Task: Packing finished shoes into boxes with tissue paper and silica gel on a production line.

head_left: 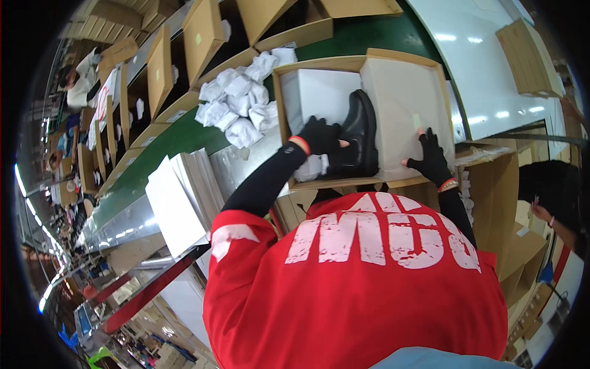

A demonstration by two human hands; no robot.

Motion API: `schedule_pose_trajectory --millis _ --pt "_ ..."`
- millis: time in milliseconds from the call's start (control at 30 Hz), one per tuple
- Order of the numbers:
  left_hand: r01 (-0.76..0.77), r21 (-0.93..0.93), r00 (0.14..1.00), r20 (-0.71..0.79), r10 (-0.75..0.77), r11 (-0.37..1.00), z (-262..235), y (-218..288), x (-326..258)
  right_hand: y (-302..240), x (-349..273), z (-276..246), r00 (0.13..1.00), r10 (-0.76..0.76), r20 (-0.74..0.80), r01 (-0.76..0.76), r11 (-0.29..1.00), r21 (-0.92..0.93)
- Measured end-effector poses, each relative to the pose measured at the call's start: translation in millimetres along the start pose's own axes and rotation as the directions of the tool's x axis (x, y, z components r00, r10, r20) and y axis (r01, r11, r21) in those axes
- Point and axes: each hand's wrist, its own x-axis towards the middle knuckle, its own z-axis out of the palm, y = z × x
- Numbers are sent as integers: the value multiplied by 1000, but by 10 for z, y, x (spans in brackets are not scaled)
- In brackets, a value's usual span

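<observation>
A black boot point(359, 138) lies on its side in an open cardboard box point(281, 92), its sole toward the right and its toe away from me. White paper point(326, 92) lines the box beside it, and crumpled white paper point(310, 169) shows at the boot's shaft. My left hand point(319, 136), in a black fingerless glove, rests over the paper with fingers stretched and thumb against the boot. To the right, my right hand point(432, 161), gloved alike, spreads its fingers on the near right part of the pale inner panel of the open lid point(396, 111).
Several white paper bundles point(236, 101) lie left of the box on the green surface point(178, 138). A stack of white sheets point(184, 197) stands nearer. Open cartons point(203, 37) line the far left. Another carton point(528, 58) stands far right, near a person's hand point(541, 212).
</observation>
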Motion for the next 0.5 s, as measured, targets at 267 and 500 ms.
schedule_pose_trajectory --millis 267,500 --pt "-56 -637 486 -690 -537 769 -92 -443 -595 -136 -219 -199 962 -82 -259 104 992 71" --pt "658 -684 246 -198 -949 314 467 -1409 -727 -854 -90 -402 917 -242 -315 315 927 205"
